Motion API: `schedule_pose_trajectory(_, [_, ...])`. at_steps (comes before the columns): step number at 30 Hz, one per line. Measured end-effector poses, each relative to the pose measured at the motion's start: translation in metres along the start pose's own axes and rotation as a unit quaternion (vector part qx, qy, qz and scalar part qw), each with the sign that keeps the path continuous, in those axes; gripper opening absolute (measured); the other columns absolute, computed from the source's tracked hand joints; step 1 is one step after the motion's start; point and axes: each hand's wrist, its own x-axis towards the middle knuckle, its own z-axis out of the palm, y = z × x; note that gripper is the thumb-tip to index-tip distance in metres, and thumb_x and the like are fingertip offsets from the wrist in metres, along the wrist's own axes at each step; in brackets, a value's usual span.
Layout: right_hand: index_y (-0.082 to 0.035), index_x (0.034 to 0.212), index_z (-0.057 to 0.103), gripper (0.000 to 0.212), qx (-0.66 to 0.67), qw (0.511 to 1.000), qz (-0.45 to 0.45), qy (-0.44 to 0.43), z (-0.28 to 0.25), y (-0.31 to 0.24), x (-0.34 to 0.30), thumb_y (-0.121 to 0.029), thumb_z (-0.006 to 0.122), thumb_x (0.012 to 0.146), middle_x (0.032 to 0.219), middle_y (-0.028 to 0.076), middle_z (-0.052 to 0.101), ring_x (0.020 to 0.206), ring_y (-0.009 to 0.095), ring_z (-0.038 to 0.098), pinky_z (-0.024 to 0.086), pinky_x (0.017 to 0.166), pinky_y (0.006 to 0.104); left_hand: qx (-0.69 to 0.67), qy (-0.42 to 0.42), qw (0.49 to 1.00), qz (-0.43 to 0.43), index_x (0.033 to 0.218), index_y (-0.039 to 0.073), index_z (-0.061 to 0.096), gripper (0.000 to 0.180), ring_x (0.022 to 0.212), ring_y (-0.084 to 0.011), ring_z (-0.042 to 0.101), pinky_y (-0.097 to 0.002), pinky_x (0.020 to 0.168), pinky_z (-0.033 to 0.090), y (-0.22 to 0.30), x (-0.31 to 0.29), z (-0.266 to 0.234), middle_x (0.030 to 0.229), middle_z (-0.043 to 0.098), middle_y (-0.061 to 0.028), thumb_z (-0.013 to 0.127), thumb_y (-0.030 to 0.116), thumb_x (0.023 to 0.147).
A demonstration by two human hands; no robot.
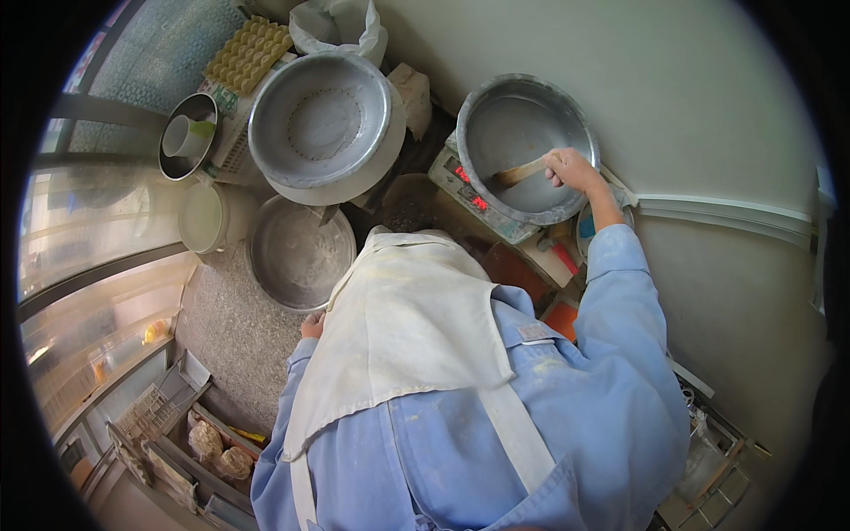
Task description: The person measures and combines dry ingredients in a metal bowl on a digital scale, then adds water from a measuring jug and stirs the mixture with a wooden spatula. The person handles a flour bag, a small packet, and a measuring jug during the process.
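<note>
My right hand [574, 168] is closed around the pale wooden handle of a brush [528, 170]. The brush's dark end points left, inside a grey metal basin [506, 108] that rests on a digital scale [450, 181] with lit red figures. Low on the left, my left hand [312, 325] is beside the near rim of a wide metal bowl [305, 257] with a whitish, dusty inside. The apron [407, 319] covers part of this hand, and its fingers are hard to make out.
A shallow metal basin [367, 97] sits on a round white container. Left of it are an egg tray [248, 53], a small bowl [211, 108] with a white cup, and a pale bucket [202, 219]. A wall [673, 115] rises at right; a shelf rack [190, 451] stands lower left.
</note>
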Motion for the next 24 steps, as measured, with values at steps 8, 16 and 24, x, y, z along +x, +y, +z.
schedule_pose_trajectory(8, [-0.003, 0.082, 0.059, 0.029, -0.154, 0.961, -0.046, 0.226, -0.025, 0.016, 0.041, -0.029, 0.046, 0.083, 0.073, 0.015, 0.061, 0.066, 0.029, 0.059, 0.046, 0.063, 0.038, 0.087, 0.022, 0.996, -0.004, 0.092, -0.001, 0.061, 0.027, 0.069, -0.0101, 0.057, -0.0259, 0.063, 0.046, 0.003, -0.013, -0.006, 0.08, 0.064, -0.0074, 0.062, 0.022, 0.078])
schedule_pose_trajectory(16, [-0.005, 0.083, 0.057, 0.025, -0.28, 0.904, -0.068, 0.317, -0.021, 0.032, 0.044, -0.027, 0.045, 0.084, 0.082, 0.018, 0.059, 0.081, 0.037, 0.056, 0.044, 0.072, 0.0452, 0.156, 0.037, 0.987, -0.009, 0.091, 0.001, 0.062, 0.026, 0.068, -0.0098, 0.058, -0.0254, 0.062, 0.046, -0.056, 0.002, -0.01, 0.079, 0.064, -0.0069, 0.062, 0.023, 0.078])
schedule_pose_trajectory(24, [-0.003, 0.084, 0.06, 0.03, -0.378, 0.903, 0.016, 0.202, -0.001, 0.029, 0.008, -0.026, 0.041, 0.084, 0.085, 0.023, 0.059, 0.082, 0.039, 0.055, 0.043, 0.076, 0.0458, 0.11, 0.014, 0.994, 0.014, 0.089, -0.001, 0.061, 0.025, 0.066, -0.0084, 0.055, -0.0247, 0.059, 0.045, -0.066, 0.022, -0.013, 0.076, 0.064, -0.0059, 0.063, 0.021, 0.078])
